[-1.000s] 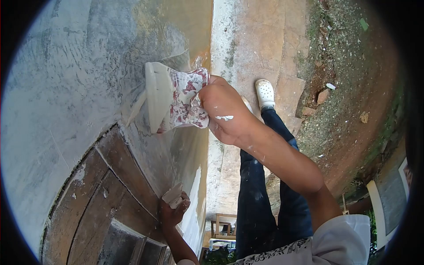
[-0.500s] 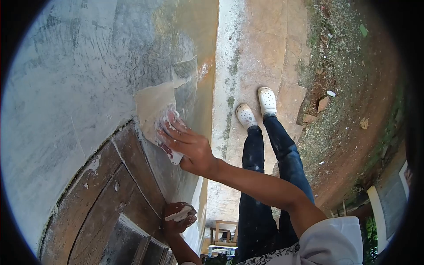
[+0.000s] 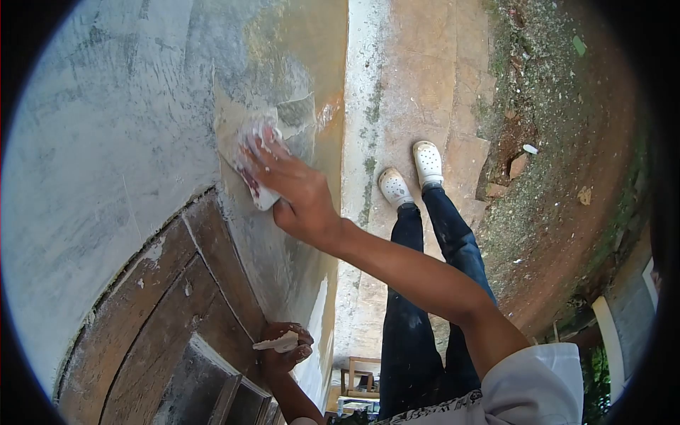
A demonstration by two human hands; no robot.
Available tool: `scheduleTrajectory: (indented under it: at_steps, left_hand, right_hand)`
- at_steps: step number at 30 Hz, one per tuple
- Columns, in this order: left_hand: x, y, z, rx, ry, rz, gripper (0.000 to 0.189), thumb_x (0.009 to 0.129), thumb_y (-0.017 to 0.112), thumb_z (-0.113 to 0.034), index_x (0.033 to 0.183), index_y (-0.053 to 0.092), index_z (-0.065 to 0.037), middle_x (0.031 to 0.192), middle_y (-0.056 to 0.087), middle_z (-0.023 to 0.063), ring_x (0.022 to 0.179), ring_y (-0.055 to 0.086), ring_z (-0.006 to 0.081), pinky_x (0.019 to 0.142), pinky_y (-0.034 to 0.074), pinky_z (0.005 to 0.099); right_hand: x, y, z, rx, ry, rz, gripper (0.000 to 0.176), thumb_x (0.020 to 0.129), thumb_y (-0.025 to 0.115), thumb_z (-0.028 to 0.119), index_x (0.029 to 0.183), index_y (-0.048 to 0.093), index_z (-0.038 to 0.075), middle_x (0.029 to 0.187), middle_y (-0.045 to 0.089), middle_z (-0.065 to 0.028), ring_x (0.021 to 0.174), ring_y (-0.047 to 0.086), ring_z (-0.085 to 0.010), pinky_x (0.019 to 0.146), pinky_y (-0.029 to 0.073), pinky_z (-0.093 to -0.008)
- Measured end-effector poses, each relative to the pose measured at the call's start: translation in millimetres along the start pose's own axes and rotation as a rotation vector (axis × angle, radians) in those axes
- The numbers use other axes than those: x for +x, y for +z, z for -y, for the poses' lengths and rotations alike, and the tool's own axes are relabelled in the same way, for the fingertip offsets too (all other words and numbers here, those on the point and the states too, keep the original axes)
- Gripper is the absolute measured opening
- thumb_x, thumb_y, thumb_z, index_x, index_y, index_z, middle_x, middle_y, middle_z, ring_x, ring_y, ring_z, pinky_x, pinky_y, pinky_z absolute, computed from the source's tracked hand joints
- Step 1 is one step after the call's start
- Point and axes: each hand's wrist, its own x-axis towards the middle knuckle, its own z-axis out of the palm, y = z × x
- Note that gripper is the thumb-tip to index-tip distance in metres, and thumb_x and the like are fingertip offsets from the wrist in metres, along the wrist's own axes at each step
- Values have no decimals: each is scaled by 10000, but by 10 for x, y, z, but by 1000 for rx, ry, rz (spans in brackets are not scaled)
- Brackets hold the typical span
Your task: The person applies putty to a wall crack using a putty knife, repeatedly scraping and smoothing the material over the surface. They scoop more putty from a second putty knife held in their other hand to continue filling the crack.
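My right hand (image 3: 294, 191) is pressed to the grey wall (image 3: 163, 106), its fingers closed on a flat white spreader (image 3: 265, 197) and coated with white paste. Around the spreader lies a smeared, pale damp-looking patch (image 3: 230, 117) of the wall. Lower in the view, my left hand (image 3: 287, 350) is beside the brown wooden frame, fingers curled round a lump of white paste (image 3: 283, 342). Whether a tool lies under that paste cannot be told.
A curved wooden frame (image 3: 152, 283) with panels fills the lower left. My white clogs (image 3: 428, 161) stand on a tiled ledge (image 3: 418, 78). Beyond it are gravel and soil (image 3: 545, 212) with broken brick (image 3: 518, 166). A wooden chair (image 3: 361, 374) is at the bottom.
My right hand and the spreader have slid up in the view and slightly left along the wall, across the pale patch. The left hand stays near the frame, its paste lump at a different angle.
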Motion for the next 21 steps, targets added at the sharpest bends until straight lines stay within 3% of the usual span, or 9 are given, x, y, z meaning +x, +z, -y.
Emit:
scheduleTrajectory:
  at_steps: [3,7,9,13,15,17,18,20,21]
  left_hand:
    - [-39,-217,68,154,37,145,378,802,769,-11,1113,555,25,874,658,152,731,595,151,625,501,290]
    - [-45,-325,82,163,5,206,440,805,773,-26,1162,518,12,928,656,146,775,621,181,639,524,311]
    - [-53,-347,106,173,23,260,460,804,780,-33,1173,507,7,945,653,144,789,627,189,647,530,315]
    - [-182,-354,210,79,-21,8,463,778,823,-87,1136,537,-19,946,643,131,807,625,205,686,529,338]
    - [-238,-373,210,69,-33,-65,464,770,834,-105,1124,545,-27,947,639,129,818,625,214,705,527,345]
    - [-223,-355,159,-526,-230,-335,455,759,835,-99,1113,555,-37,947,639,121,843,625,231,730,515,365]
    - [-211,-384,146,-525,-228,-331,455,759,835,-99,1113,555,-37,947,639,121,843,625,231,730,515,365]
    - [-140,-509,159,145,-33,129,454,756,831,-85,1112,555,-37,941,643,119,832,622,234,727,502,378]
    - [-137,-562,168,148,-26,130,454,756,831,-85,1112,555,-37,941,643,119,832,622,234,727,502,378]
  right_hand:
    - [-852,-65,178,55,115,245,746,499,473,-163,1207,662,-21,1328,589,-213,1332,473,-401,1149,356,-473]
    - [-1266,-505,170,267,298,468,653,639,473,-194,1227,661,19,1325,597,-209,1320,499,-362,1145,361,-462]
    - [-959,-649,55,285,256,332,605,707,450,-194,1231,658,23,1310,613,-193,1312,510,-354,1140,362,-449]
    - [258,-621,-131,170,123,-124,637,664,453,-201,1225,656,21,1326,597,-195,1307,506,-371,1130,376,-400]
    - [333,-347,-189,137,31,-89,658,648,448,-197,1236,648,22,1342,581,-199,1310,500,-373,1131,380,-402]
    - [138,-127,-49,23,4,-38,719,593,451,-186,1254,637,28,1372,556,-188,1319,486,-375,1131,389,-428]
    - [-138,-87,27,27,11,32,758,568,458,-176,1268,640,52,1373,559,-182,1325,479,-376,1135,385,-444]
    - [-634,-166,122,-6,45,211,717,621,555,-133,1306,608,71,1372,570,-149,1345,464,-355,1140,384,-452]
    - [-834,-279,157,31,81,316,770,605,530,-138,1342,582,78,1381,562,-155,1349,463,-345,1155,363,-452]
